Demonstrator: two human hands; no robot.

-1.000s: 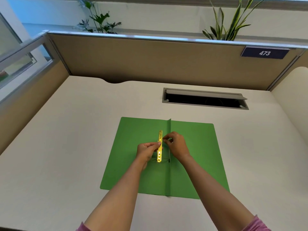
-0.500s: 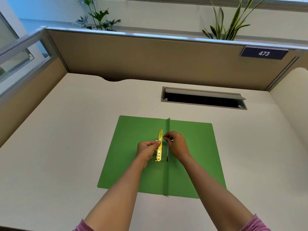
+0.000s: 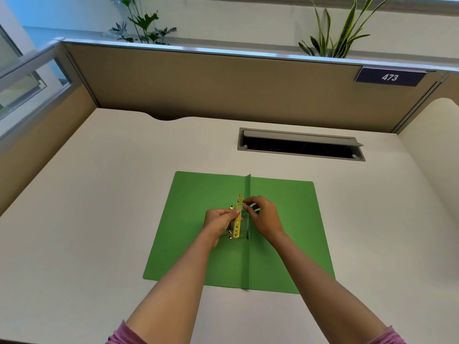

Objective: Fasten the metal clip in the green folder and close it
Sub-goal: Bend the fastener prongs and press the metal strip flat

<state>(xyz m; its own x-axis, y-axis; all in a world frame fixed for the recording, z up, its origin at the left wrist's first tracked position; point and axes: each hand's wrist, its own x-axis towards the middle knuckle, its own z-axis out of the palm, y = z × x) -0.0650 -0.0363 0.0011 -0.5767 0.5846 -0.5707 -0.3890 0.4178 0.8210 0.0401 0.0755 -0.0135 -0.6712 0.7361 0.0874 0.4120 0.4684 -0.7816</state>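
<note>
The green folder [image 3: 193,219] lies open and flat on the desk, its spine fold running toward me down the middle. A gold metal clip bar [image 3: 238,219] stands just left of the fold, over the folder's fastener prongs. My left hand [image 3: 218,222] pinches the bar at its middle from the left. From the right, my right hand [image 3: 263,217] holds its thumb and forefinger at the bar's upper part. A second thin metal strip lies along the fold, partly hidden by my right hand.
The cream desk [image 3: 99,194] is walled by tan partitions on three sides. An open grey cable slot [image 3: 300,145] sits behind the folder to the right. Plants stand above the back partition, and a "473" sign [image 3: 390,76] hangs at upper right.
The bar has shifted slightly and a second gold piece now shows to its left. Both hands stay pinched at the bar; the view has dipped a little.
</note>
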